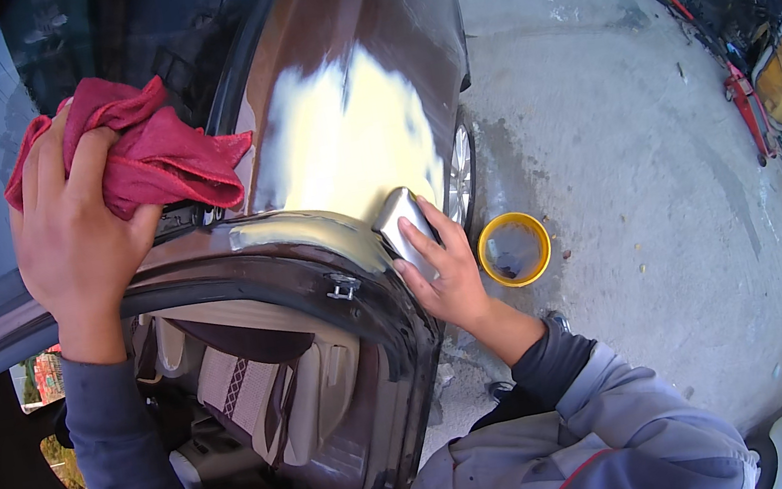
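A car-repair workshop or its yard: the brown car [312, 259] bears a pale filler-like patch [345, 140], a yellow-rimmed bucket [546, 244] stands beside the car on concrete floor [631, 158], and red metal gear [744, 103] and heaped parts [728, 7] lie well apart from it

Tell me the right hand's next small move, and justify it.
I'd probably have the right hand slide the silver block forward over the cream patch on the brown car body: the block already sits at the patch's near edge, and the patch's borders look smeared. The left hand holds the red cloth off to the side, leaving the patch uncovered.
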`<act>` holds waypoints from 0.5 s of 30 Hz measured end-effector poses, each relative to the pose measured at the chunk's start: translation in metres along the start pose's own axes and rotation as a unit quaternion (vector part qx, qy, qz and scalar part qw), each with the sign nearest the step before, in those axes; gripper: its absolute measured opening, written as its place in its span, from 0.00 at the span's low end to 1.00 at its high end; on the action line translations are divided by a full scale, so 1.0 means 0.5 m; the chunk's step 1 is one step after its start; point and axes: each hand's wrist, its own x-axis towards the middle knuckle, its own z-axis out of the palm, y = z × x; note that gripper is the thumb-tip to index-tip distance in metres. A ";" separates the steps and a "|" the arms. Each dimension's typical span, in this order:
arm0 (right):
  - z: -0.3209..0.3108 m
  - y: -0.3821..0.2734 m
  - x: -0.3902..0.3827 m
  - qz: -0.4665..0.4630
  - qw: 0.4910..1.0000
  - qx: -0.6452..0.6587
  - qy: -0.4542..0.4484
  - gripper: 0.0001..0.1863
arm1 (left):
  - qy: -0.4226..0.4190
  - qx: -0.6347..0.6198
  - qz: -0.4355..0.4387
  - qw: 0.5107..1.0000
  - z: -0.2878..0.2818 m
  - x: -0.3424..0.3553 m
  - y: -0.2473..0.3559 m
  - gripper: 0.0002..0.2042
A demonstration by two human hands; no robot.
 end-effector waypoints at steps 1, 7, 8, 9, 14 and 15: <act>0.015 -0.013 0.043 0.008 1.000 0.015 0.009 0.37 | -0.006 0.004 -0.002 1.000 -0.001 0.000 -0.002 0.27; 0.098 -0.010 -0.027 0.095 0.993 0.020 0.064 0.36 | -0.032 0.044 0.004 0.999 -0.003 0.003 -0.001 0.27; 0.103 -0.005 -0.076 0.133 0.989 0.022 0.069 0.35 | -0.025 0.030 0.006 0.999 -0.003 0.004 -0.001 0.27; 0.103 0.002 -0.124 0.179 0.982 0.038 0.044 0.34 | -0.026 0.032 0.010 0.999 -0.001 0.002 -0.002 0.27; 0.124 0.021 -0.183 0.289 0.954 0.071 0.038 0.31 | -0.047 0.058 0.010 0.997 0.008 -0.006 -0.018 0.30; 0.126 0.029 -0.157 0.278 0.956 0.067 0.064 0.31 | -0.052 0.051 0.021 0.997 0.007 -0.006 -0.022 0.31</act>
